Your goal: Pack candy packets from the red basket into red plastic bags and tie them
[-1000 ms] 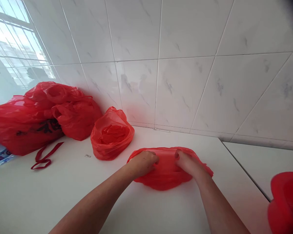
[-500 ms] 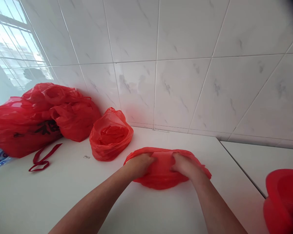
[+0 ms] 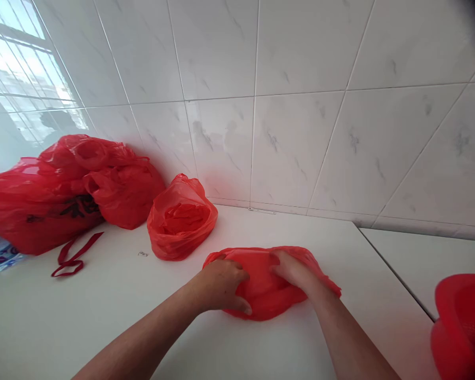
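A red plastic bag (image 3: 261,282) lies low and spread on the white counter in front of me. My left hand (image 3: 224,285) rests on its left side, thumb spread away from the bent fingers. Over the bag's right part reaches my right hand (image 3: 295,270), its thumb and fingertips touching the thin plastic and a little apart. Some fingertips of both hands are hard to make out. Just behind, on the left, stands another red plastic bag (image 3: 182,221), its mouth open and crumpled red plastic inside.
Full red bags (image 3: 63,190) are piled at the left against the tiled wall (image 3: 296,148). A dark red ribbon (image 3: 69,264) lies before them, near a clear plastic package (image 3: 0,253). At the right edge sits a red plastic container (image 3: 453,327), beyond a counter seam (image 3: 396,272).
My left hand has shifted toward me, and its thumb now shows over the bag's near side. My right hand has moved slightly left. The bag's front edge sits nearer to me.
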The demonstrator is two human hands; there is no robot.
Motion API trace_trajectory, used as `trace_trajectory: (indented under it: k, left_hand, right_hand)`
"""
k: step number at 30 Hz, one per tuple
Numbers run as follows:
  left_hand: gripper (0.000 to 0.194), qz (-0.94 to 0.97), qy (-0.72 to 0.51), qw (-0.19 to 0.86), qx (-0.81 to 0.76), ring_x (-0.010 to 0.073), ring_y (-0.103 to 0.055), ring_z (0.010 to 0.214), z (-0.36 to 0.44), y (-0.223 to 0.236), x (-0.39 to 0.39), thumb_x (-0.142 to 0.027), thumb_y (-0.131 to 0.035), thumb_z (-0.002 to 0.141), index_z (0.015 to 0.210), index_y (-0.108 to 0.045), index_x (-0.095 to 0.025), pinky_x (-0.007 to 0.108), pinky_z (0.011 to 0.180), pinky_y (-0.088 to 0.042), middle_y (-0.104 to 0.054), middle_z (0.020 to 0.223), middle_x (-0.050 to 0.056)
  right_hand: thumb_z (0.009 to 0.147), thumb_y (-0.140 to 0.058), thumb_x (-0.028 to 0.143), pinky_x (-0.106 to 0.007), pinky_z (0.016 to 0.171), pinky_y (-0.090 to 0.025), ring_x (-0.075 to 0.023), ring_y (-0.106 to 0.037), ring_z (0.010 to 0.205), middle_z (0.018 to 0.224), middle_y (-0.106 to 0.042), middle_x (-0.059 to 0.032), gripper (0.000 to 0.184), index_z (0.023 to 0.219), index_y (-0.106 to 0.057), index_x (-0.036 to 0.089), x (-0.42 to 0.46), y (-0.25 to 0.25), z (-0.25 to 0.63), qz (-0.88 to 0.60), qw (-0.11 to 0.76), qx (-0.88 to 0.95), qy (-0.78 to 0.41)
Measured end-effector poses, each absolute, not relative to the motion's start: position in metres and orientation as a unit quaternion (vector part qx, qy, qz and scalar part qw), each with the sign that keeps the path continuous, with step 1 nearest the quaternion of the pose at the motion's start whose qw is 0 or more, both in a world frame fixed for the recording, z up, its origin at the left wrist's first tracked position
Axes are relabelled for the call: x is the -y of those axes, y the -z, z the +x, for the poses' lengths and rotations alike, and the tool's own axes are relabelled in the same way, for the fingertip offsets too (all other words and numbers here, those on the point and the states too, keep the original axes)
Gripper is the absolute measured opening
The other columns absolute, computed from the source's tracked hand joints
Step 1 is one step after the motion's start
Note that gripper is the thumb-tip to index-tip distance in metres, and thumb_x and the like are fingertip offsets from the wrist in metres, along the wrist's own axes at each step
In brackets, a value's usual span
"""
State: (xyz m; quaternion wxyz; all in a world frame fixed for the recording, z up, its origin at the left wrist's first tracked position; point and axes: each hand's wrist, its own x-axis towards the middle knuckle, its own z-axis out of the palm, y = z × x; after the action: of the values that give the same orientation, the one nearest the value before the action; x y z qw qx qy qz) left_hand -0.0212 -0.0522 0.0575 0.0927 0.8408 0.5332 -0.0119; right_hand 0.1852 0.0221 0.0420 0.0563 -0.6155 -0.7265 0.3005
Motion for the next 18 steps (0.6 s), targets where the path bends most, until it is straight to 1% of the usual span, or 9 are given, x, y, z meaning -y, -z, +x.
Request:
trace_trajectory:
  k: [2, 6, 8, 10, 12, 13, 14, 15, 18]
  left_hand:
    - [0.029, 0.841, 0.018, 0.075, -0.536, 0.0159, -0.057, 0.072, -0.024, -0.054, 0.051, -0.048, -0.07, 0.065, 0.074, -0.063, -0.021, 0.025, 0.062, -0.039, -0.063, 0.08, -0.001]
    - [0.004, 0.868, -0.005, -0.035, -0.495, 0.0172, -0.056, 0.077, -0.026, -0.049, 0.046, -0.018, -0.059, 0.076, 0.073, -0.059, -0.017, 0.032, 0.077, -0.041, -0.062, 0.08, 0.003]
    - [0.008, 0.88, -0.024, -0.058, -0.471, 0.0165, -0.055, 0.075, -0.025, -0.049, 0.046, -0.013, -0.054, 0.079, 0.073, -0.058, -0.017, 0.032, 0.078, -0.04, -0.061, 0.078, 0.003]
    - [0.008, 0.889, -0.039, -0.043, -0.454, 0.0167, -0.055, 0.073, -0.022, -0.048, 0.048, -0.023, -0.058, 0.08, 0.074, -0.057, -0.017, 0.031, 0.072, -0.041, -0.06, 0.079, 0.003]
    - [0.016, 0.898, -0.041, -0.029, -0.438, 0.0178, -0.055, 0.072, -0.019, -0.044, 0.052, -0.033, -0.064, 0.077, 0.077, -0.057, -0.018, 0.031, 0.067, -0.041, -0.06, 0.08, 0.002]
    - [0.013, 0.9, -0.035, -0.033, -0.433, 0.0179, -0.055, 0.071, -0.018, -0.041, 0.054, -0.03, -0.063, 0.078, 0.077, -0.057, -0.019, 0.03, 0.065, -0.04, -0.06, 0.079, 0.002]
    - [0.006, 0.902, -0.027, -0.045, -0.429, 0.0176, -0.054, 0.07, -0.017, -0.039, 0.056, -0.023, -0.06, 0.079, 0.077, -0.057, -0.019, 0.03, 0.063, -0.04, -0.06, 0.078, 0.002]
    - [0.007, 0.902, -0.019, -0.062, -0.427, 0.0172, -0.054, 0.068, -0.017, -0.036, 0.057, -0.014, -0.054, 0.081, 0.076, -0.057, -0.018, 0.03, 0.062, -0.039, -0.059, 0.076, 0.002]
    - [0.026, 0.907, -0.007, -0.097, -0.41, 0.0158, -0.052, 0.064, -0.017, -0.031, 0.06, 0.001, -0.039, 0.078, 0.073, -0.056, -0.018, 0.029, 0.062, -0.038, -0.058, 0.072, 0.003]
  right_hand:
    - [0.075, -0.054, 0.029, -0.028, 0.048, -0.032, -0.0159, -0.051, 0.055, 0.072, -0.058, -0.0027, 0.004, 0.076, -0.055, 0.025, -0.024, -0.04, 0.188, -0.63, 0.035, 0.712, -0.307]
    - [0.075, -0.053, 0.028, -0.028, 0.048, -0.028, -0.0144, -0.046, 0.052, 0.067, -0.052, -0.0013, 0.01, 0.069, -0.047, 0.023, -0.025, -0.041, 0.188, -0.622, 0.04, 0.727, -0.288]
    - [0.075, -0.053, 0.025, -0.028, 0.049, -0.027, -0.015, -0.047, 0.054, 0.066, -0.051, -0.0014, 0.013, 0.066, -0.045, 0.021, -0.022, -0.043, 0.183, -0.599, 0.061, 0.759, -0.249]
    - [0.075, -0.052, 0.021, -0.028, 0.051, -0.028, -0.0161, -0.049, 0.058, 0.066, -0.052, -0.0022, 0.013, 0.064, -0.045, 0.02, -0.018, -0.046, 0.177, -0.575, 0.081, 0.784, -0.22]
    - [0.075, -0.051, 0.019, -0.028, 0.054, -0.03, -0.0169, -0.052, 0.064, 0.069, -0.055, -0.0027, 0.01, 0.066, -0.05, 0.02, -0.013, -0.049, 0.169, -0.561, 0.092, 0.794, -0.217]
    - [0.076, -0.05, 0.019, -0.028, 0.056, -0.032, -0.0168, -0.053, 0.067, 0.07, -0.056, -0.0026, 0.008, 0.069, -0.053, 0.02, -0.01, -0.05, 0.165, -0.55, 0.097, 0.799, -0.221]
    - [0.077, -0.05, 0.019, -0.027, 0.058, -0.034, -0.0166, -0.053, 0.069, 0.072, -0.058, -0.0024, 0.008, 0.072, -0.056, 0.02, -0.007, -0.051, 0.161, -0.535, 0.103, 0.805, -0.235]
    - [0.078, -0.049, 0.02, -0.026, 0.059, -0.035, -0.016, -0.054, 0.07, 0.073, -0.059, -0.0019, 0.009, 0.074, -0.058, 0.02, -0.005, -0.05, 0.158, -0.523, 0.109, 0.805, -0.258]
    - [0.077, -0.052, 0.023, -0.024, 0.057, -0.038, -0.0147, -0.054, 0.067, 0.07, -0.059, -0.0003, 0.01, 0.07, -0.058, 0.02, -0.001, -0.046, 0.149, -0.524, 0.123, 0.777, -0.327]
